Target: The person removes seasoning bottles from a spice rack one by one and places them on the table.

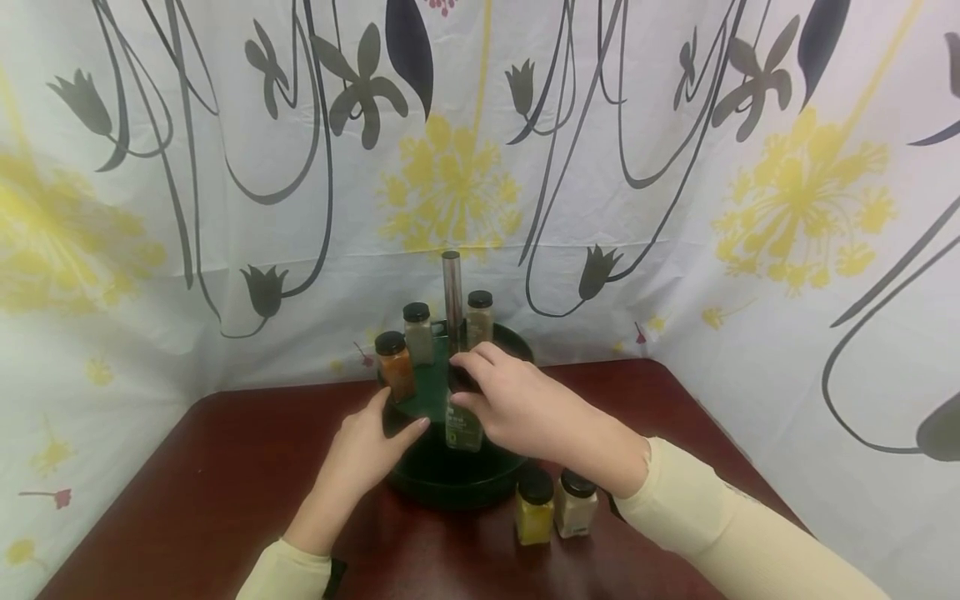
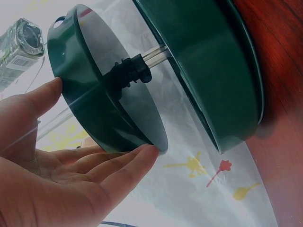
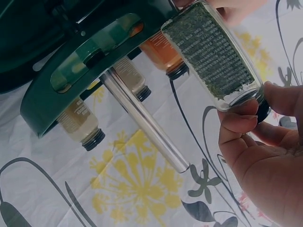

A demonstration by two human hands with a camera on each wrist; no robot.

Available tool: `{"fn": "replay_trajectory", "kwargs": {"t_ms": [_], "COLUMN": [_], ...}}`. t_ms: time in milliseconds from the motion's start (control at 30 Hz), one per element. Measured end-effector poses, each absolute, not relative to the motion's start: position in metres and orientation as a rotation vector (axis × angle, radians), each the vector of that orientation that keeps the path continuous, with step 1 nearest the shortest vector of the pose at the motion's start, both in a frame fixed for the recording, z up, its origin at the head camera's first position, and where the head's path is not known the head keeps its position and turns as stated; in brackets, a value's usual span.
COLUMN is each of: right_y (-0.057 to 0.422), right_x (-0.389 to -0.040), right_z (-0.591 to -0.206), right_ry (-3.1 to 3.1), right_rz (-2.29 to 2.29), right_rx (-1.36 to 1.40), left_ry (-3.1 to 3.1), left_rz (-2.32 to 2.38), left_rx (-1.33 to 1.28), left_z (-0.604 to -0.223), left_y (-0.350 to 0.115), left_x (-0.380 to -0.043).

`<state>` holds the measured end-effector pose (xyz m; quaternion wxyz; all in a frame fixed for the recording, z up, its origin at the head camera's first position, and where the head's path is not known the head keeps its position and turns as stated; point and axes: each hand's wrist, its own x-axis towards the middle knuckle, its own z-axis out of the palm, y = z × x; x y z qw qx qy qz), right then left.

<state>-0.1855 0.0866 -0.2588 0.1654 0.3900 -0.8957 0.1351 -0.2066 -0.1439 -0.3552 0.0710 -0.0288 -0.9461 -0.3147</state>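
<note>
My right hand (image 1: 521, 404) pinches the black cap of a glass spice jar (image 1: 463, 429) filled with dried green herbs. In the right wrist view this herb jar (image 3: 210, 54) is held beside the upper tier, its printed label facing the camera. The green two-tier rotating spice rack (image 1: 431, 387) has a metal post (image 1: 452, 292) up its middle. My left hand (image 1: 363, 442) touches the near left side of the upper tier, thumb and fingers spread along its rim (image 2: 80, 94). On that tier stand an orange spice jar (image 1: 396, 367), a greyish jar (image 1: 418, 335) and a brownish one (image 1: 480, 317).
Two more capped jars, one yellow (image 1: 534, 517) and one cream (image 1: 576, 508), stand on the dark red table (image 1: 262, 450) in front of the rack, below my right forearm. The rack's lower tier (image 2: 203, 61) sits on the table. A flower-print curtain (image 1: 600, 208) surrounds the table's back and sides.
</note>
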Motion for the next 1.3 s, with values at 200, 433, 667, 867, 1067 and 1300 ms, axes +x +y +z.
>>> {"fn": "replay_trajectory", "kwargs": {"t_ms": [200, 433, 667, 867, 1067, 1300], "right_y": [0.088, 0.091, 0.093, 0.095, 0.096, 0.095], "right_x": [-0.182, -0.179, -0.173, -0.17, -0.169, -0.169], "right_z": [-0.261, -0.263, -0.264, -0.267, -0.271, -0.279], "right_ry": [-2.527, -2.52, -2.545, -2.559, -2.554, -2.555], "right_rz": [0.367, 0.372, 0.378, 0.383, 0.407, 0.417], "right_rx": [1.112, 1.122, 1.122, 1.134, 1.153, 1.175], "left_ry": [-2.842, -2.843, -2.844, -2.845, -2.843, -2.84], "left_rz": [-0.937, -0.932, -0.936, -0.936, -0.936, -0.942], "left_rx": [-0.087, -0.089, -0.088, -0.083, -0.075, -0.071], "left_z": [-0.355, -0.354, -0.355, -0.354, -0.354, -0.356], "left_y": [-0.144, -0.144, -0.144, -0.143, -0.142, -0.143], "left_x": [-0.207, -0.206, -0.206, -0.206, -0.206, -0.206]}}
